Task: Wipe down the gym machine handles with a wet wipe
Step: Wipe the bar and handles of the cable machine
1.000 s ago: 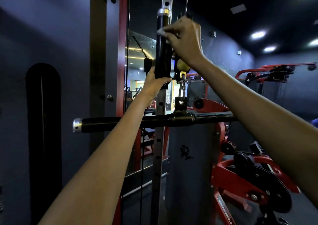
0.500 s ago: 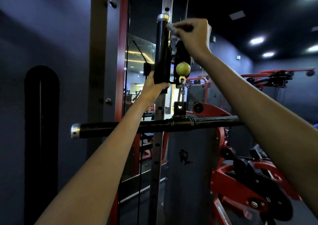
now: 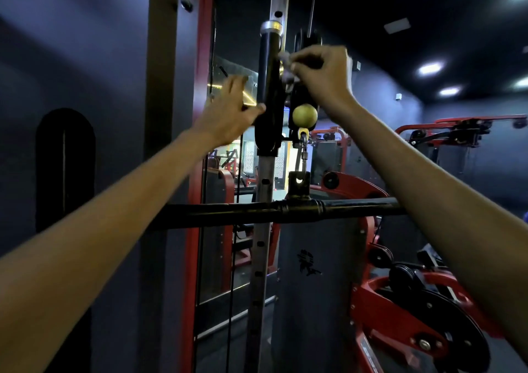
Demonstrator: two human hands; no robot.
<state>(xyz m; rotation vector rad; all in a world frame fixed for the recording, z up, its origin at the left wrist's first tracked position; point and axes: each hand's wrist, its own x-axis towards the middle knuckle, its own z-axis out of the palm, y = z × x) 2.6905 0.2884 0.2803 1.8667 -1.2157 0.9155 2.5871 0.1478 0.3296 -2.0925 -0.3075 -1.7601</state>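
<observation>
Handles come first in the head view — the upright black handle (image 3: 268,87) rises above the horizontal bar (image 3: 257,212). Our right hand (image 3: 323,75) pinches the wet wipe (image 3: 287,68) against its upper part; our left hand (image 3: 228,112), fingers spread, touches its side. We judge wiping underway — next, a downward stroke.
</observation>
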